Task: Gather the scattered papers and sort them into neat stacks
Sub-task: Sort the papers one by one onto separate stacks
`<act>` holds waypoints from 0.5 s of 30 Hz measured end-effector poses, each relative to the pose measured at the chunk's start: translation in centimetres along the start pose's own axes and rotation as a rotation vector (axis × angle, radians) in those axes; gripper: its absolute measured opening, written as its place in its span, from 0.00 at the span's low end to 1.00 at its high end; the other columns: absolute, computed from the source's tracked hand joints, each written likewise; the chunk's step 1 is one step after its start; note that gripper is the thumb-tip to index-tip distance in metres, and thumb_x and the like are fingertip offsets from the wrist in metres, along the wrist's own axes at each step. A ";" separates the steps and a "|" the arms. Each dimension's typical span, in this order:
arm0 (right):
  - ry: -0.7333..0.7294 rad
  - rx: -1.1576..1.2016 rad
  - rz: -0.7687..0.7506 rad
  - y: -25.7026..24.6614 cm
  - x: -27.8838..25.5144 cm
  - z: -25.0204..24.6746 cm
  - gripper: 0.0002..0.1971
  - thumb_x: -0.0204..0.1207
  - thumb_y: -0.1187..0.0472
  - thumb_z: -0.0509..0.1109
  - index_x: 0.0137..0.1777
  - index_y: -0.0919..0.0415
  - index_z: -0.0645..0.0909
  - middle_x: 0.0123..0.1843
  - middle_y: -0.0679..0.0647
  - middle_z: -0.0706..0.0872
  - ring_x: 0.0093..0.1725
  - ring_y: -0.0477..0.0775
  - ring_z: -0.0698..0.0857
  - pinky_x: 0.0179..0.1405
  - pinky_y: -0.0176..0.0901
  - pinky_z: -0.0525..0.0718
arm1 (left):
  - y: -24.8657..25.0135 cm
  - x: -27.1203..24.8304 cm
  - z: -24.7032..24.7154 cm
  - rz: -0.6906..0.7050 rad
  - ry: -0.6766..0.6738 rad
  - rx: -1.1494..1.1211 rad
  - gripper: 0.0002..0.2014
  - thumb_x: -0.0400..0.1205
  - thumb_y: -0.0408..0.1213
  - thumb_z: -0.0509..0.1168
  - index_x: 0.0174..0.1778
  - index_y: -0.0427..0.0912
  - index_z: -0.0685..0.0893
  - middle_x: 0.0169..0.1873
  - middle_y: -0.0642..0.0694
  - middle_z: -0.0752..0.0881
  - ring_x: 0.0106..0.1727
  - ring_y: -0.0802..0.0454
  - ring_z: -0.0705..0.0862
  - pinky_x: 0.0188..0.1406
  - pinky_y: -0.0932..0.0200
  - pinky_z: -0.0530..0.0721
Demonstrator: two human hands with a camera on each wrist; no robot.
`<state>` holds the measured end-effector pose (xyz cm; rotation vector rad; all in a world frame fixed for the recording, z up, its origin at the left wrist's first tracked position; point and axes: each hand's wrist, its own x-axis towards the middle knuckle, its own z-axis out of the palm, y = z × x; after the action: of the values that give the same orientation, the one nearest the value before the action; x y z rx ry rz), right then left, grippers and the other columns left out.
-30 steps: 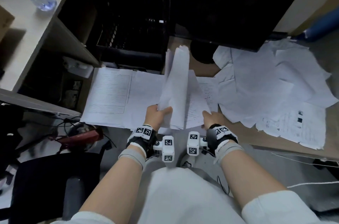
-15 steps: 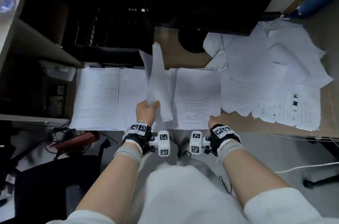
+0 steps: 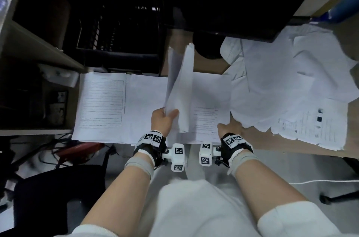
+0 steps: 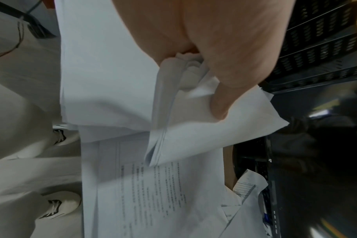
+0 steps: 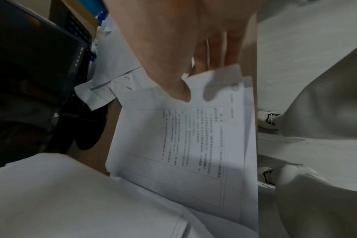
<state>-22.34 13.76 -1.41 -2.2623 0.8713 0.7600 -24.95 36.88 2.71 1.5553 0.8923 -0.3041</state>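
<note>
My left hand [image 3: 168,114] grips the near end of a sheaf of white papers [image 3: 179,89] and holds it upright above the desk. In the left wrist view the thumb [image 4: 220,106] presses on that sheaf [image 4: 204,133]. My right hand [image 3: 223,126] pinches the near right corner of a printed sheet [image 3: 208,104] lying flat on a stack. The right wrist view shows the thumb [image 5: 179,90] on top of the sheet [image 5: 183,141], with the fingers below its edge. A lined form [image 3: 103,104] tops a stack at left, next to a blank stack [image 3: 147,108]. Loose crumpled papers [image 3: 281,85] spread at right.
A black monitor [image 3: 223,3] overhangs the back of the desk [image 3: 355,145]. Black mesh trays [image 3: 116,32] stand behind the left stacks, under a shelf [image 3: 38,46]. A black chair [image 3: 58,198] and cables [image 3: 64,151] lie at floor level to the left.
The printed sheet, tilted up in my right hand a second ago, now lies flat on its stack. My left hand still holds the upright sheaf. The head view has tilted down.
</note>
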 end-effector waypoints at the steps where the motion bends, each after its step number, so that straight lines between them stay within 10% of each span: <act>1: 0.000 0.001 0.020 -0.7 -0.5 -1.0 0.25 0.71 0.58 0.68 0.69 0.55 0.69 0.57 0.60 0.78 0.54 0.62 0.81 0.52 0.49 0.77 | 0.2 -0.3 0.5 0.009 -0.001 -0.008 0.09 0.72 0.44 0.76 0.42 0.44 0.90 0.43 0.40 0.93 0.46 0.38 0.92 0.52 0.34 0.91; 4: -0.093 0.192 -0.132 -3.2 -1.3 -2.6 0.30 0.76 0.55 0.72 0.77 0.55 0.68 0.74 0.58 0.76 0.70 0.60 0.76 0.63 0.49 0.75 | 0.6 -0.5 2.1 0.036 0.015 -0.023 0.12 0.73 0.47 0.76 0.45 0.43 0.90 0.44 0.42 0.94 0.46 0.41 0.93 0.54 0.37 0.91; 9: -0.520 0.422 -0.472 -6.9 -2.8 -6.2 0.27 0.76 0.57 0.77 0.75 0.47 0.76 0.72 0.49 0.81 0.70 0.48 0.79 0.67 0.51 0.82 | 2.5 -3.0 6.5 0.103 -0.016 -0.040 0.12 0.78 0.48 0.74 0.44 0.41 0.88 0.43 0.38 0.93 0.45 0.36 0.92 0.51 0.38 0.91; 15: -0.706 0.338 -0.617 -6.3 -2.3 -11.3 0.28 0.79 0.68 0.72 0.78 0.52 0.75 0.69 0.48 0.83 0.63 0.46 0.84 0.65 0.43 0.83 | 5.1 -6.0 10.3 0.007 -0.040 -0.272 0.21 0.89 0.51 0.60 0.46 0.35 0.86 0.31 0.40 0.84 0.30 0.45 0.82 0.32 0.59 0.80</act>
<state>-15.88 10.66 9.62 -1.6255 -0.0414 0.9259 -22.46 25.41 8.17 1.2970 0.8589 -0.1989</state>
